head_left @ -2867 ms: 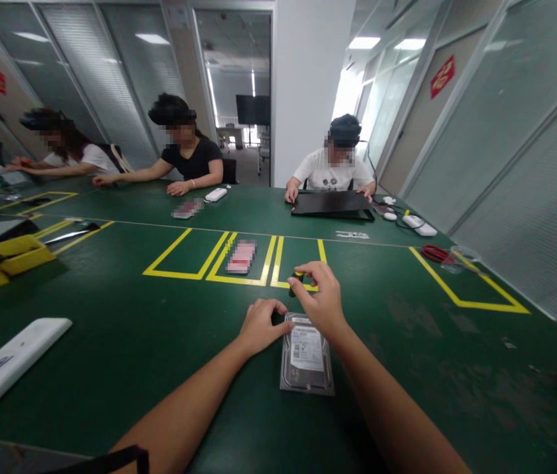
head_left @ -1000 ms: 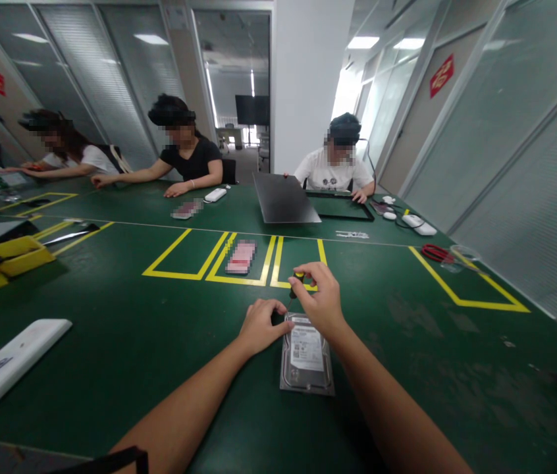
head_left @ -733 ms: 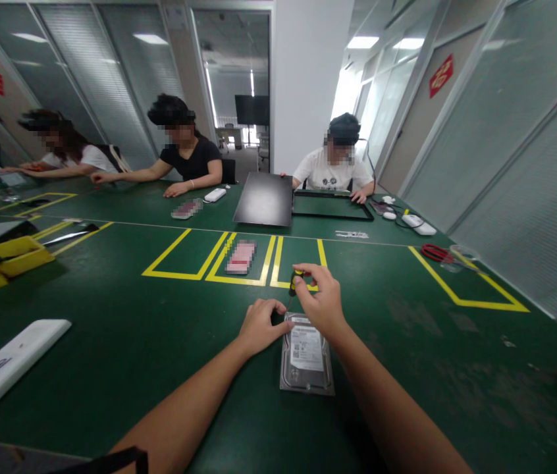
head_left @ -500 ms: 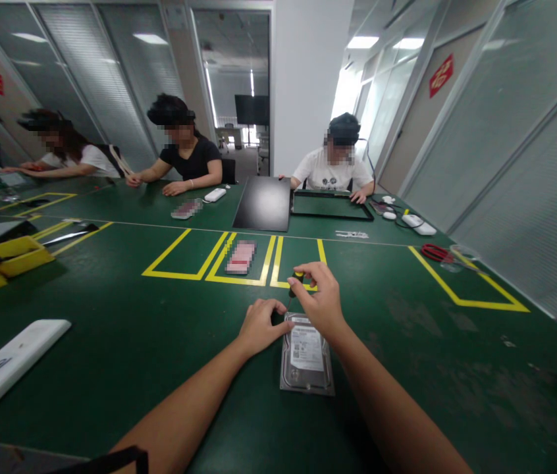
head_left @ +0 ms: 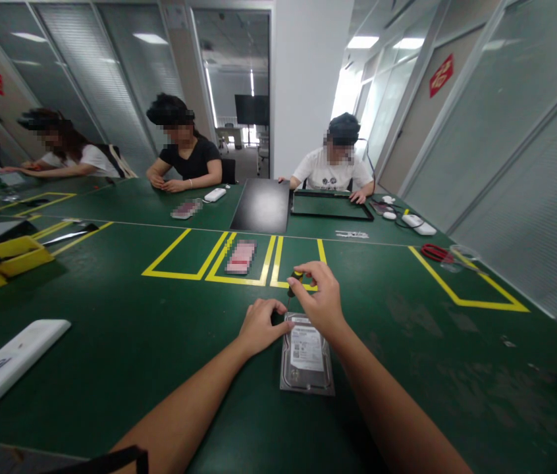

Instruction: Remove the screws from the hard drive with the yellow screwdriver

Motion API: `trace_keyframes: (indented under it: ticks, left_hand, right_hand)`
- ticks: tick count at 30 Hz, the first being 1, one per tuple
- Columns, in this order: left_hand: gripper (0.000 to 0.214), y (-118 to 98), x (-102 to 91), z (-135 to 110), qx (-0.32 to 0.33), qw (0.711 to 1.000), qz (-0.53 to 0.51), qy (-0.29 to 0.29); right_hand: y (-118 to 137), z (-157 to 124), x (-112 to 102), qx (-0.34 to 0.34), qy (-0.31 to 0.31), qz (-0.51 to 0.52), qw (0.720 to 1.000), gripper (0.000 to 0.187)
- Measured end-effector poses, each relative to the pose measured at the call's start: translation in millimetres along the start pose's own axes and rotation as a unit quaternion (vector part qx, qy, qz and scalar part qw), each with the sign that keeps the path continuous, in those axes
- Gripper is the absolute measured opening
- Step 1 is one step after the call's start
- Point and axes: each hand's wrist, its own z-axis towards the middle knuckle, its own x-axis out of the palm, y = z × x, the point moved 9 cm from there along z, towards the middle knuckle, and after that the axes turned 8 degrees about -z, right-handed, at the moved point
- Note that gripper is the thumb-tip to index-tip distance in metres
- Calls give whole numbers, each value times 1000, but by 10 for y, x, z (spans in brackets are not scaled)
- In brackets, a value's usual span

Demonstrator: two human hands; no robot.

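A silver hard drive (head_left: 307,359) with a white label lies flat on the green table in front of me. My right hand (head_left: 322,293) is closed around the yellow-and-black handle of a screwdriver (head_left: 295,283), which stands upright over the drive's far left corner. Its thin shaft points down there; whether the tip sits in a screw is too small to tell. At that same corner my left hand (head_left: 262,326) grips the drive's edge, its thumb resting on the top face and its fingers bent around beyond.
Yellow tape marks (head_left: 174,273) outline boxes beyond my hands, one holding a pinkish phone-like thing (head_left: 241,257). A white device (head_left: 12,365) and yellow bins (head_left: 19,255) lie left. Red-handled scissors (head_left: 434,252) lie right. Across the table, a co-worker touches a black panel (head_left: 261,204) and a frame (head_left: 298,214).
My hands, the screwdriver and the drive stay in nearly the same place. Across the table, a person in black has brought their hands together, and the black panel has shifted slightly left.
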Motion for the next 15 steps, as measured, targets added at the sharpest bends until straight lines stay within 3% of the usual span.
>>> trace_keyframes:
  ticks: [15]
  left_hand:
    - [28, -4, -4, -5, -1, 1000, -5, 3]
  right_hand:
    - [-4, -9, 3, -5, 2, 0, 1000, 13]
